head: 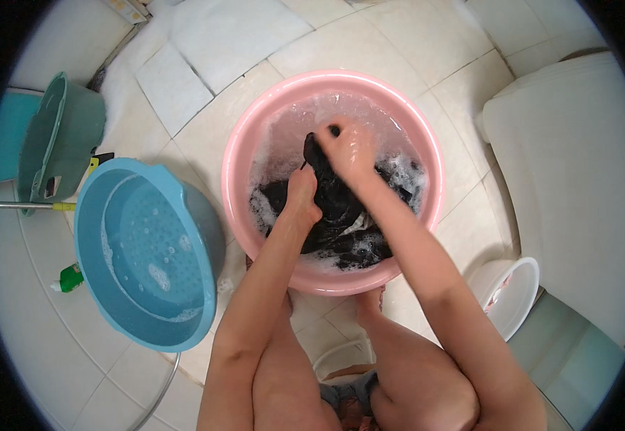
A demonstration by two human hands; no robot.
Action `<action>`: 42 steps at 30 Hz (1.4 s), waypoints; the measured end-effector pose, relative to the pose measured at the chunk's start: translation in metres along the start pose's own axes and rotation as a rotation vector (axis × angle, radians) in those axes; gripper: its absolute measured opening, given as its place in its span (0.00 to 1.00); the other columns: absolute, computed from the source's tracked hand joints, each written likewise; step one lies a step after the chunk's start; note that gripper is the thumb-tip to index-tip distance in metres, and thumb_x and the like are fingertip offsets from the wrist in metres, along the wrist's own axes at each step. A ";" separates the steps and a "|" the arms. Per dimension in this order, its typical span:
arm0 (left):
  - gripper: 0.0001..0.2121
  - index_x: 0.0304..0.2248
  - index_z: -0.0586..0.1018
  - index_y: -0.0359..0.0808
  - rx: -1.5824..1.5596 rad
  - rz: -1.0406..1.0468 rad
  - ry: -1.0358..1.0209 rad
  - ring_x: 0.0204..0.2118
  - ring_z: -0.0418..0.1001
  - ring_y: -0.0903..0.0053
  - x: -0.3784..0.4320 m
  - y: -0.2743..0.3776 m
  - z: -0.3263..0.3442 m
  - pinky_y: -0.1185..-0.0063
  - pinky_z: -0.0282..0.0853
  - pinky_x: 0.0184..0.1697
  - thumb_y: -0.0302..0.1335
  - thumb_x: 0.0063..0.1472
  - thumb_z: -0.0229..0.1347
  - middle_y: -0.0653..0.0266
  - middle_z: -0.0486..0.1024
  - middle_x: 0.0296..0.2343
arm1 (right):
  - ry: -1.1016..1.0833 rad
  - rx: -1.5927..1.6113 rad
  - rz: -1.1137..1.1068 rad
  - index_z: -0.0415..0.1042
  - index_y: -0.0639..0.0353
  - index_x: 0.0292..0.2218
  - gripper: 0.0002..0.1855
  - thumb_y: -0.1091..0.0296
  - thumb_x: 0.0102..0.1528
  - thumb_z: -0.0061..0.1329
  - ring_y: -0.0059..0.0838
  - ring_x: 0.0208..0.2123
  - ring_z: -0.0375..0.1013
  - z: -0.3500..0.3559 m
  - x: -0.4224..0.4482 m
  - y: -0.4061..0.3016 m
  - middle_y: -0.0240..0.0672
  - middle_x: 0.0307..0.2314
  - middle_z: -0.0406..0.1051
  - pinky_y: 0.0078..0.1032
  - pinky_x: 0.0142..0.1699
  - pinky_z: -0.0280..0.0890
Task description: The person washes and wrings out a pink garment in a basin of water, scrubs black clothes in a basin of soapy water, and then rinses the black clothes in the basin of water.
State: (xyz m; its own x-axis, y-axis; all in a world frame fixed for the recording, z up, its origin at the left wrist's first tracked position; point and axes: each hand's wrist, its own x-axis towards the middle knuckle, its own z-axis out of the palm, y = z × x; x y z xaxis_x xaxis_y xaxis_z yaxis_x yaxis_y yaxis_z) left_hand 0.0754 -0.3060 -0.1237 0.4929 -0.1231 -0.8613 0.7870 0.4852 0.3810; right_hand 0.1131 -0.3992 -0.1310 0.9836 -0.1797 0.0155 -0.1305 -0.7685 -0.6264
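Note:
A pink plastic basin (227, 178) stands on the floor before me, with sudsy water (393, 116) inside. Wet black cloth (339, 199) lies bunched in the water, and part of it is raised between my hands. My left hand (304, 194) grips the cloth near the basin's middle. Above and to the right of it, my right hand (351, 148) is closed on the upper end of the same cloth; this hand is slightly blurred. Foam (409, 169) gathers around the fabric. How much cloth lies under the surface is hidden.
A blue basin (183, 183) holding soapy water stands at left. Behind it are a green bucket (75, 129), a green bottle (70, 278) and a metal pole (16, 205). To the right are a white bin (527, 291) and a large white fixture (571, 161). Light tiles (226, 113) cover the floor.

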 end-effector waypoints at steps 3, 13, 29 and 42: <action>0.23 0.49 0.63 0.34 0.014 0.057 -0.022 0.45 0.65 0.73 0.026 0.004 -0.018 0.75 0.63 0.46 0.40 0.57 0.46 0.60 0.65 0.43 | 0.161 -0.021 -0.027 0.69 0.56 0.37 0.15 0.58 0.50 0.46 0.42 0.36 0.67 0.010 0.014 0.054 0.42 0.32 0.67 0.32 0.39 0.63; 0.30 0.52 0.55 0.27 0.900 0.794 0.319 0.52 0.56 0.60 0.050 -0.027 -0.022 0.72 0.48 0.54 0.41 0.57 0.46 0.45 0.54 0.51 | -0.202 0.102 0.099 0.71 0.59 0.36 0.13 0.63 0.49 0.46 0.38 0.36 0.69 0.021 -0.012 0.089 0.44 0.29 0.70 0.31 0.42 0.62; 0.25 0.43 0.67 0.32 0.009 -0.007 -0.010 0.35 0.72 0.69 -0.002 0.007 -0.001 0.75 0.69 0.37 0.45 0.54 0.49 0.59 0.70 0.38 | 0.013 -0.032 -0.045 0.71 0.54 0.24 0.11 0.56 0.47 0.46 0.42 0.27 0.70 -0.008 0.004 0.030 0.37 0.22 0.71 0.33 0.33 0.63; 0.20 0.40 0.70 0.24 1.265 0.549 0.230 0.38 0.68 0.50 0.063 0.005 -0.034 0.65 0.63 0.42 0.29 0.48 0.48 0.39 0.69 0.35 | -0.394 -0.171 0.074 0.64 0.61 0.44 0.22 0.63 0.49 0.47 0.50 0.37 0.68 -0.015 0.008 0.106 0.53 0.35 0.68 0.33 0.45 0.62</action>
State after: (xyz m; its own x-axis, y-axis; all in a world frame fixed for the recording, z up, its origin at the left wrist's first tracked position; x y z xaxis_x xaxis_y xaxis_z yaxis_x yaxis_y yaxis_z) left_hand 0.0975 -0.2820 -0.1880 0.8694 0.0286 -0.4933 0.3738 -0.6911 0.6186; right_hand 0.1055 -0.4913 -0.1857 0.9389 -0.0155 -0.3438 -0.1884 -0.8591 -0.4758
